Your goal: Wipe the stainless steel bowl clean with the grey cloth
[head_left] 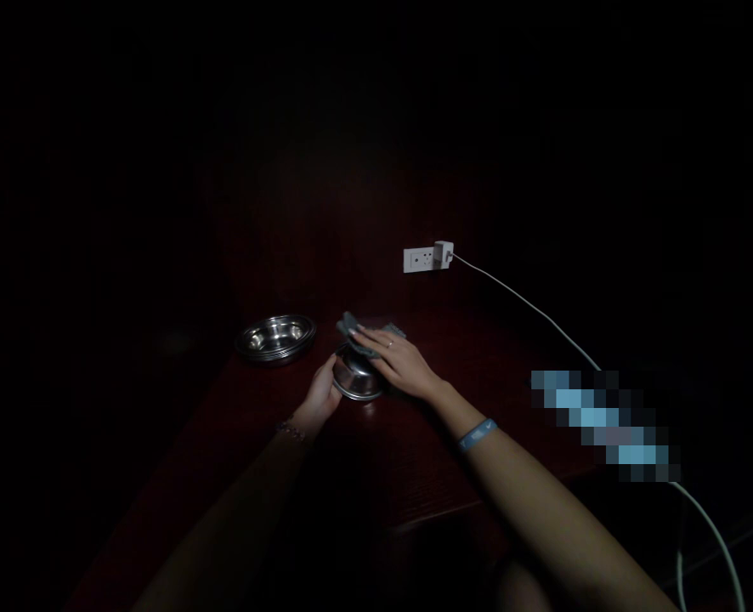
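Note:
In a very dark room, a small steel bowl (357, 382) sits upside down on a dark red wooden table (415, 476). My left hand (322, 399) grips the bowl's left side, fingers curled round its rim. My right hand (393, 361) lies on top of the bowl with fingers stretched flat, pressing a grey cloth (354, 325) against it. A blue band circles my right wrist and a bracelet my left.
A stack of steel bowls (275, 338) stands to the left of my hands. On the wall behind is a white socket (420, 259) with a charger (443, 252); its white cable (529, 306) runs down to the right. A blurred patch covers something at the right.

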A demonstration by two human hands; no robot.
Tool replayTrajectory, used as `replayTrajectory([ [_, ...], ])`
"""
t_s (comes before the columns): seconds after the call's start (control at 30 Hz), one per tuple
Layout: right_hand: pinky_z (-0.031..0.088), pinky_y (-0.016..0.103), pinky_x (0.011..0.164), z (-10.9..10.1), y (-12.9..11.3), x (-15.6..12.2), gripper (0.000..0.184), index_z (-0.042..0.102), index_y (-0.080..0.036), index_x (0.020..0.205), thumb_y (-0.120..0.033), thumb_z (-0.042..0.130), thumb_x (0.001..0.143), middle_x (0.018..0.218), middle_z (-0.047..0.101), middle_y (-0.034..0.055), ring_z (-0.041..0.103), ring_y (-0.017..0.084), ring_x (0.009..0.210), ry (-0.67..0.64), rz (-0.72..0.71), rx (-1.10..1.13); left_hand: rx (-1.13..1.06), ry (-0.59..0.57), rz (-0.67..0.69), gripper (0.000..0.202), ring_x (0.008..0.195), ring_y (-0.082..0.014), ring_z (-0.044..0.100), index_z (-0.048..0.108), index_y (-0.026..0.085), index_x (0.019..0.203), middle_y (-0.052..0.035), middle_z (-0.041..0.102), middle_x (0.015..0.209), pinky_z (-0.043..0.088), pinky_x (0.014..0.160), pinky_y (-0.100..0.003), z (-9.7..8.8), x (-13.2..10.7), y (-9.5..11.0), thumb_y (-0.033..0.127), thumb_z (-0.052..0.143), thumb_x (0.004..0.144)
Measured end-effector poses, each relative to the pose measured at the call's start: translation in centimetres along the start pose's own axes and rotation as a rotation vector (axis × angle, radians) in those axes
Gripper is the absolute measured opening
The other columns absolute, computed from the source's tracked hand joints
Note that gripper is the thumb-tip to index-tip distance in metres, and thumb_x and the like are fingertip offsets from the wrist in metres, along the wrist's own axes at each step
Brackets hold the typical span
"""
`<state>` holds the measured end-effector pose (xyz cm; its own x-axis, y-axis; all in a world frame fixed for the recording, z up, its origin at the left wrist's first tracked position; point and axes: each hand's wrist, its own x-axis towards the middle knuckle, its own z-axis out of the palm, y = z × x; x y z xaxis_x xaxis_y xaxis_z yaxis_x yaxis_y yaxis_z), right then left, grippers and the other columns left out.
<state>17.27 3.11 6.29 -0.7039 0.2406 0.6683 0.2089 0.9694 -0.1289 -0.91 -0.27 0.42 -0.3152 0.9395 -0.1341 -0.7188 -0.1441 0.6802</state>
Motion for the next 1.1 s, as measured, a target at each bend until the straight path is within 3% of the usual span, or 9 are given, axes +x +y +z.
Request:
replayTrajectory([
  [0.1,0.048,0.037,0.102,-0.3,-1.1,0.0,0.047,0.045,-0.028,0.146,-0.036,0.036,0.101,0.135,0.064,0.004,0.061,0.02,0.12,-0.132,-0.095,0.026,0.01,0.09,0.012,0.02,0.065,-0.0112,0.068,0.067,0.013,0.091,-0.0024,0.073,0.075,0.054,0.086,-0.025,0.5,-0.7,0.0,0.006,0.049,0.092],
  [0.2,0.05,0.036,0.098,-0.7,-1.5,-0.1,0.049,0.046,-0.026,0.146,-0.04,0.041,0.1,0.127,0.069,0.0048,0.065,0.02,0.112,-0.142,-0.095,0.053,0.033,0.1,0.013,0.02,0.063,-0.0108,0.067,0.066,0.013,0.085,-0.0018,0.072,0.073,0.053,0.09,-0.026,0.7,-1.2,0.1,0.005,0.049,0.091],
  [0.3,0.048,0.038,0.102,-0.6,-1.3,-0.2,0.053,0.043,-0.026,0.148,-0.044,0.044,0.098,0.137,0.063,0.0065,0.062,0.021,0.119,-0.131,-0.065,0.085,0.092,0.112,-0.009,0.017,0.06,-0.0115,0.065,0.066,0.013,0.082,-0.0021,0.07,0.07,0.055,0.082,-0.026,0.7,-1.2,0.1,0.01,0.051,0.091],
  [0.4,0.045,0.04,0.106,0.0,-0.9,-0.2,0.046,0.053,-0.026,0.141,-0.041,0.045,0.098,0.139,0.061,0.0057,0.058,0.021,0.124,-0.152,-0.042,0.085,0.113,0.112,-0.026,0.019,0.06,-0.0114,0.065,0.064,0.015,0.08,-0.0017,0.07,0.07,0.056,0.075,-0.025,0.6,-0.9,0.3,0.014,0.05,0.093],
  [0.53,0.039,0.046,0.113,0.9,-0.7,-0.1,0.048,0.056,-0.026,0.138,-0.042,0.056,0.092,0.148,0.053,0.0064,0.045,0.025,0.138,-0.164,-0.07,0.019,0.125,0.109,-0.042,0.022,0.061,-0.0115,0.064,0.063,0.016,0.082,-0.0013,0.069,0.068,0.055,0.077,-0.024,0.4,-0.5,0.4,0.011,0.045,0.093],
  [0.67,0.032,0.049,0.118,1.5,-0.9,0.0,0.056,0.048,-0.024,0.144,-0.042,0.057,0.092,0.157,0.039,0.0086,0.035,0.027,0.145,-0.201,-0.142,-0.057,0.164,0.075,-0.084,0.021,0.078,-0.018,0.071,0.064,0.016,0.086,-0.0049,0.07,0.071,0.055,0.087,-0.031,0.3,-0.4,0.1,0.016,0.044,0.093],
  [0.83,0.032,0.047,0.119,1.8,-1.3,0.1,0.057,0.045,-0.02,0.146,-0.041,0.054,0.093,0.156,0.04,0.0106,0.036,0.026,0.145,-0.21,-0.2,-0.116,0.166,0.061,-0.083,0.022,0.099,-0.0247,0.071,0.063,0.019,0.082,-0.0093,0.074,0.082,0.053,0.092,-0.036,0.8,-0.7,-0.1,0.023,0.045,0.092],
  [1.1,0.031,0.05,0.118,1.8,-1.8,0.3,0.056,0.049,-0.019,0.143,-0.042,0.056,0.092,0.15,0.049,0.0105,0.04,0.028,0.141,-0.173,-0.178,-0.185,0.129,0.159,-0.076,0.025,0.071,-0.0194,0.072,0.062,0.018,0.079,-0.0022,0.068,0.061,0.055,0.074,-0.03,1.9,-2.0,-0.1,0.02,0.041,0.094],
])
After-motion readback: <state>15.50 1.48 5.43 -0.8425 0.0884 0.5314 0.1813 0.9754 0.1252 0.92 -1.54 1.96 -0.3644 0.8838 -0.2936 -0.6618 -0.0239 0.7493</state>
